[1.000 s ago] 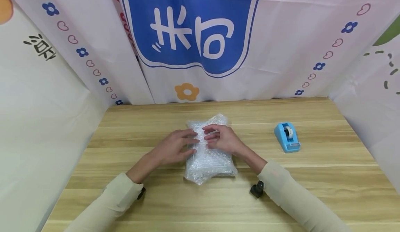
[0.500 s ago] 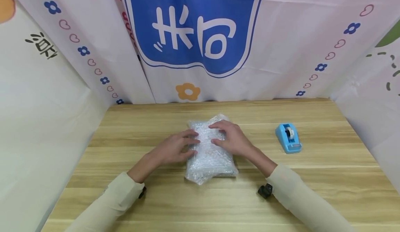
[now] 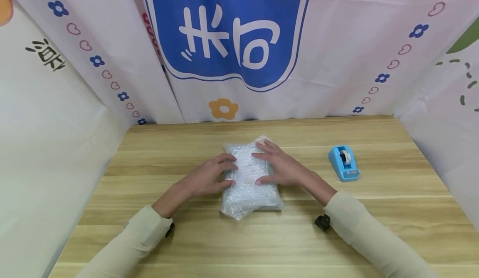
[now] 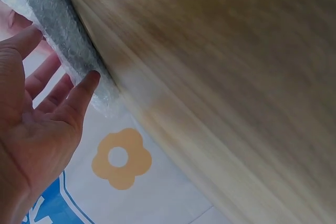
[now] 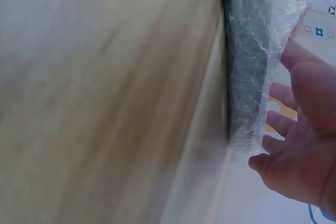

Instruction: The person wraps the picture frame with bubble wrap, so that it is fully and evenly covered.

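Observation:
A flat package wrapped in clear bubble wrap [image 3: 248,194] lies at the middle of the wooden table, its wrap loose at the far and near ends. My left hand [image 3: 208,176] rests along its left side, fingertips spread on the top. From the right, my right hand [image 3: 283,167] lies over the far right part with fingers spread and thumb apart. The left wrist view has the left hand [image 4: 44,121] with its fingertips at the package's edge [image 4: 65,32]. Through the wrap in the right wrist view, a dark greyish side [image 5: 247,61] shows beside the right hand [image 5: 307,124].
A blue tape dispenser [image 3: 344,163] with a roll of tape stands on the table [image 3: 168,145] to the right of the package. White printed cloth [image 3: 337,61] hangs behind the table, and pale walls [image 3: 48,153] flank it.
My right hand has moved rightward from the middle of the package, and its fingers have spread out. The left hand and the package stay nearly where they were.

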`<state>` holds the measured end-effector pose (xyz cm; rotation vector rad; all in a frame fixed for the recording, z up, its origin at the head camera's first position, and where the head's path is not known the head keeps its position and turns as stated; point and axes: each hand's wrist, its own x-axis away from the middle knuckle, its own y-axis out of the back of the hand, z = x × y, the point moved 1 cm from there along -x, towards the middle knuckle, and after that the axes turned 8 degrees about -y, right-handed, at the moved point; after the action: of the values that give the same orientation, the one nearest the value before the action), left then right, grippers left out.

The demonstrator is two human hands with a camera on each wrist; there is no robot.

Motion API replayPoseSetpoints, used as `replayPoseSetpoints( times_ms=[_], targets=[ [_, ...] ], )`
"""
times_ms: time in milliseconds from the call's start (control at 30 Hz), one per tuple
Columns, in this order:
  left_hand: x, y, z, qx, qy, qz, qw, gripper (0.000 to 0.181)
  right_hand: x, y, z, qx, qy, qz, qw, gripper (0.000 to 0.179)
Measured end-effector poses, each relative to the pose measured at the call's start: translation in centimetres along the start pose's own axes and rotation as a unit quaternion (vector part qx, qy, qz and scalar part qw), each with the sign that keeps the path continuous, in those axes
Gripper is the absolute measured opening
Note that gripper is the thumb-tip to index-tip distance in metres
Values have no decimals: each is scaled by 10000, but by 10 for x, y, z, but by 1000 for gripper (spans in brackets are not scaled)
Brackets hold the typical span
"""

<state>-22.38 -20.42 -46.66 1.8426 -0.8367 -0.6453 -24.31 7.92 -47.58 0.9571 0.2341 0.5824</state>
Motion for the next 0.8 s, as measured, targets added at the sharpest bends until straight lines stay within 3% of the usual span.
replayPoseSetpoints(
  times_ms=[533, 800],
  targets=[
    [-3, 0, -4, 1, 30, -165, 9999, 36, -2, -10, 6, 567, 43, -128, 9983, 90],
    [-6, 2, -1, 60, -157, -265, 9995, 33, -2, -12, 11, 748, -10, -231, 9969, 91]
  ],
)
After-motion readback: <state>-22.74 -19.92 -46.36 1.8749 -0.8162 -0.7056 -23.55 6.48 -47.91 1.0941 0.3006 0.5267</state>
